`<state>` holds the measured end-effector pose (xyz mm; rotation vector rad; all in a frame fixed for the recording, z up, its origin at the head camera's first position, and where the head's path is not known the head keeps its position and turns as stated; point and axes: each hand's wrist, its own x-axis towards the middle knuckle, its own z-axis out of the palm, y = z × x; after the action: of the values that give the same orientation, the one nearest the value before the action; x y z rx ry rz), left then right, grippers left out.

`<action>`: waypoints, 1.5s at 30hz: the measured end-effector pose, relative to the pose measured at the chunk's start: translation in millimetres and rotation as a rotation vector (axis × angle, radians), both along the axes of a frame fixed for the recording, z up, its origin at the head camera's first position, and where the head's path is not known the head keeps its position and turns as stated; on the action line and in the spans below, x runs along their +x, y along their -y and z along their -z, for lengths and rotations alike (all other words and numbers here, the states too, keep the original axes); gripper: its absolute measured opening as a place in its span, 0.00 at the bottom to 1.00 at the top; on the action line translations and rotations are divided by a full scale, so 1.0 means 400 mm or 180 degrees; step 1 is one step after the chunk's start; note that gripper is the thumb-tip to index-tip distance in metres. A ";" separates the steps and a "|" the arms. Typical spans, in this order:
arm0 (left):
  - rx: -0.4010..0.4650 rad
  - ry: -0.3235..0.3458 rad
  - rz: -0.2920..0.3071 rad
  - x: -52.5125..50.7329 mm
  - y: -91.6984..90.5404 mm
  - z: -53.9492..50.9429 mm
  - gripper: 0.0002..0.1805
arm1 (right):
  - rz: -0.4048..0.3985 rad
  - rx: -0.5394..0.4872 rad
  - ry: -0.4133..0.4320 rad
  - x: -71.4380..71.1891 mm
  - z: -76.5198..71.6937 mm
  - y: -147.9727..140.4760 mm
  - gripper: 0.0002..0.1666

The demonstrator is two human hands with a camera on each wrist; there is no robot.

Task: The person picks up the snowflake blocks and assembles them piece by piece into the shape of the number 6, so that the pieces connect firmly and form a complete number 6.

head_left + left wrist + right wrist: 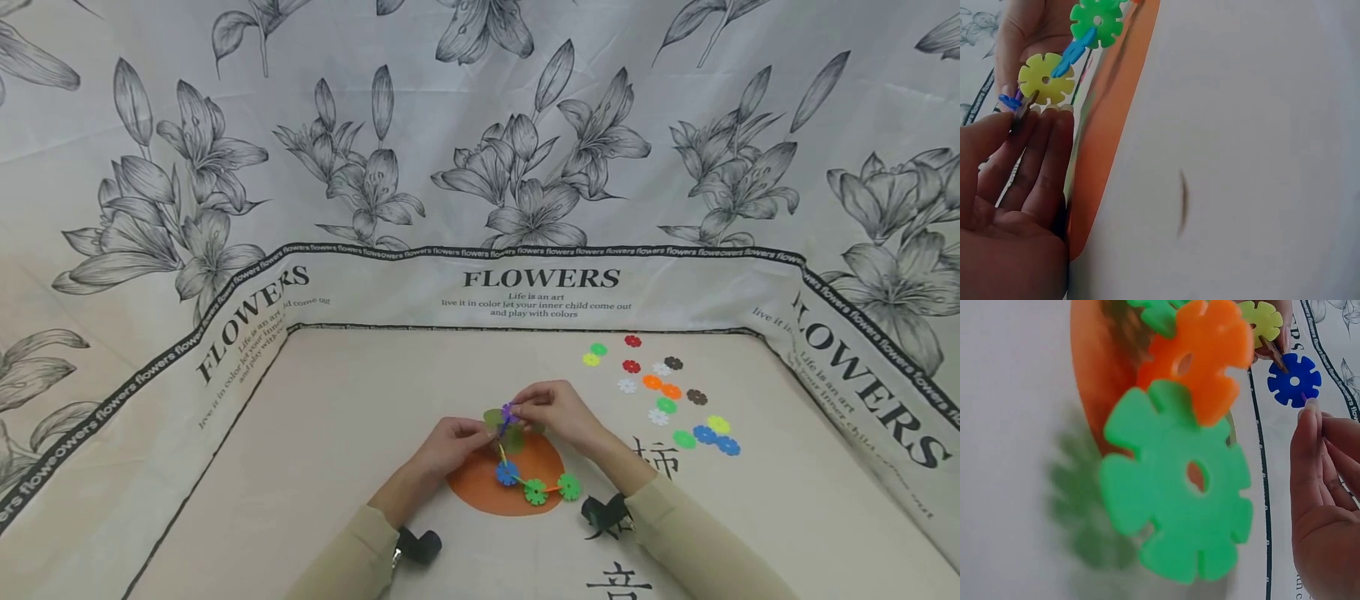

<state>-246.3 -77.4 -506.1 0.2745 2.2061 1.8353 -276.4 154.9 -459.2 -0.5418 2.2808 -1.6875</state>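
Many loose discs [672, 391] beyond right hand [564, 414]; chain [535, 492] over orange print [474, 483].

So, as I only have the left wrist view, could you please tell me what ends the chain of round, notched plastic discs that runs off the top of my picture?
Observer: A round, notched green plastic disc, joined to a notched orange plastic disc.
Operator: Thank you. Is anything lying loose elsewhere?
Observer: Yes, loose multicoloured notched plastic discs lie beyond and to the right of the person's right hand.
Operator: And is there any blue among those, please?
Observer: Yes, two notched blue plastic discs lie side by side, next to a notched yellow plastic disc.
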 end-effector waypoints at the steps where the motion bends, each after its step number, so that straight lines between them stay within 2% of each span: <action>1: -0.0007 -0.0011 -0.0001 -0.001 0.000 0.001 0.13 | -0.0038 -0.0009 0.0023 0.000 0.000 0.001 0.14; 7: -0.0013 0.0038 -0.0062 -0.003 0.001 0.001 0.14 | -0.0245 -0.0020 0.0084 0.002 0.000 0.007 0.14; 14: 0.0228 0.0021 -0.0049 0.004 0.001 -0.008 0.14 | -0.0421 -0.0012 -0.0010 0.013 0.009 0.021 0.15; 17: 0.0288 0.0011 -0.0021 0.007 0.000 -0.009 0.13 | -0.0467 0.0017 0.0006 0.019 0.009 0.026 0.16; 21: 0.0282 -0.0030 -0.0023 0.006 -0.001 -0.007 0.11 | -0.0427 0.0215 -0.0162 0.019 0.003 0.013 0.17; 25: 0.0267 -0.0067 -0.0052 0.005 -0.003 -0.007 0.11 | -0.0243 0.0440 -0.0298 0.013 -0.016 -0.032 0.20; 28: 0.0262 -0.0069 -0.0082 0.006 -0.004 -0.008 0.11 | 0.0010 0.0615 -0.0343 0.004 -0.034 -0.083 0.21; 33: 0.0298 -0.0017 -0.0100 0.006 -0.003 -0.013 0.10 | 0.0572 0.1324 -0.0684 -0.032 -0.039 -0.192 0.20; 36: 0.0298 -0.0010 -0.0100 0.006 -0.002 -0.016 0.10 | 0.0897 0.1742 -0.0738 -0.055 -0.029 -0.256 0.20; 41: 0.0279 0.0008 -0.0095 0.004 -0.002 -0.013 0.10 | 0.1252 0.2061 -0.0450 -0.086 -0.005 -0.332 0.25; 45: 0.0220 0.0013 -0.0103 0.001 -0.002 -0.004 0.10 | 0.1405 0.2189 -0.0181 -0.100 0.007 -0.361 0.27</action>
<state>-245.7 -76.7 -504.4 0.2496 2.1594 1.9302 -316.3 299.2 -462.1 0.0727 2.9428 -0.8982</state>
